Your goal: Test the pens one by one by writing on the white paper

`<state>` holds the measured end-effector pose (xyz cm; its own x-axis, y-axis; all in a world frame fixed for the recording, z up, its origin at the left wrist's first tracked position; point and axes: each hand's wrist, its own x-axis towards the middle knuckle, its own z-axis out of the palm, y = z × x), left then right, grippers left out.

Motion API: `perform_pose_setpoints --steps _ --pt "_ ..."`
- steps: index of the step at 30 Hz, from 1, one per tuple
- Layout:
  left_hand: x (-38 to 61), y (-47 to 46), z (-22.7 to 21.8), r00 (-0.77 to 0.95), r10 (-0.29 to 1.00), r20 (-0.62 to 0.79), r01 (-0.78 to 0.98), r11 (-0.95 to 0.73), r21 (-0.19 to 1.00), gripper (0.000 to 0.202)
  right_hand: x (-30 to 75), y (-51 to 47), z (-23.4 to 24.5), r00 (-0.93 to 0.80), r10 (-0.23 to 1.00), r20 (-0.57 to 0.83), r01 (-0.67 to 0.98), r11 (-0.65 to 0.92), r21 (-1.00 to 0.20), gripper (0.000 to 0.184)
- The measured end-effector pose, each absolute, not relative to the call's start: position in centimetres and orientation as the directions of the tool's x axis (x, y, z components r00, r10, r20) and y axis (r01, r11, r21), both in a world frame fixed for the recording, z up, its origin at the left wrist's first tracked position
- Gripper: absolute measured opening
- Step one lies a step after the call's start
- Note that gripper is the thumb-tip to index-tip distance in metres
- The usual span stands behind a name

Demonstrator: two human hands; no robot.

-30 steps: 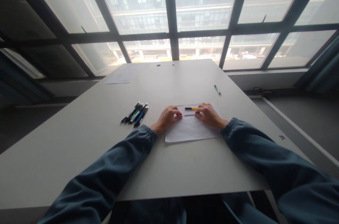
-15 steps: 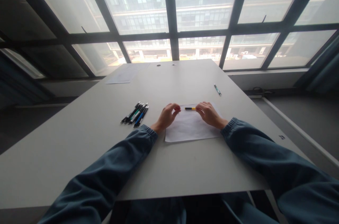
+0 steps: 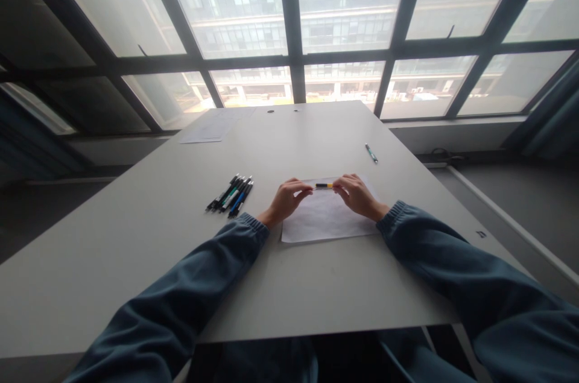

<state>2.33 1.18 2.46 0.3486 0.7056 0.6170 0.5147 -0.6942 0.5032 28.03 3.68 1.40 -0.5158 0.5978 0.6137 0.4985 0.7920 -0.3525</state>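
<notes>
A white sheet of paper (image 3: 325,220) lies on the grey table (image 3: 289,286) in front of me. Above its far edge both my hands meet at a small black and yellow pen (image 3: 324,186), held level between them. My left hand (image 3: 286,201) pinches the pen's left end with curled fingers. My right hand (image 3: 357,193) pinches its right, yellow end. Both wrists rest low over the sheet, in dark blue-green sleeves.
Several pens (image 3: 231,194) lie bunched to the left of my left hand. A single green pen (image 3: 371,153) lies farther back on the right. Another sheet of paper (image 3: 212,127) sits at the far left corner, near large windows.
My hands left a thin dark piece on the paper, moved up to the black and yellow pen and took hold of its two ends. The thin piece no longer shows.
</notes>
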Motion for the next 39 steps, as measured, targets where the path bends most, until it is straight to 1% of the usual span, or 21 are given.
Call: perform_pose_setpoints --steps 7,15,22,25,28,34,39 --pt "2.4 1.2 2.6 0.359 0.667 0.653 0.486 -0.731 0.479 0.022 28.0 3.8 1.2 -0.523 0.535 0.664 0.467 0.831 -0.301 0.016" --pt "2.3 1.3 2.4 0.381 0.634 0.673 0.495 -0.755 0.430 0.015 27.9 3.7 1.3 -0.541 0.492 0.682 0.454 0.854 -0.255 0.015" --pt "2.4 1.4 2.2 0.402 0.607 0.686 0.482 -0.777 0.405 0.013 27.8 3.8 1.2 -0.603 0.428 0.673 0.361 0.899 -0.249 0.010" --pt "2.4 1.4 2.1 0.410 0.615 0.674 0.488 -0.772 0.407 0.014 27.7 3.6 1.4 -0.633 0.408 0.658 0.324 0.911 -0.254 0.011" --pt "2.4 1.4 1.9 0.412 0.617 0.671 0.492 -0.770 0.406 0.015 27.6 3.3 1.7 -0.659 0.413 0.629 0.319 0.910 -0.264 0.015" --pt "2.5 1.3 1.8 0.469 0.582 0.665 0.519 -0.790 0.326 0.015 27.4 3.0 1.8 -0.681 0.415 0.603 0.345 0.909 -0.236 0.019" --pt "2.6 1.1 1.8 0.482 0.565 0.670 0.528 -0.797 0.293 0.016 27.3 2.8 1.8 -0.683 0.412 0.603 0.326 0.911 -0.252 0.021"
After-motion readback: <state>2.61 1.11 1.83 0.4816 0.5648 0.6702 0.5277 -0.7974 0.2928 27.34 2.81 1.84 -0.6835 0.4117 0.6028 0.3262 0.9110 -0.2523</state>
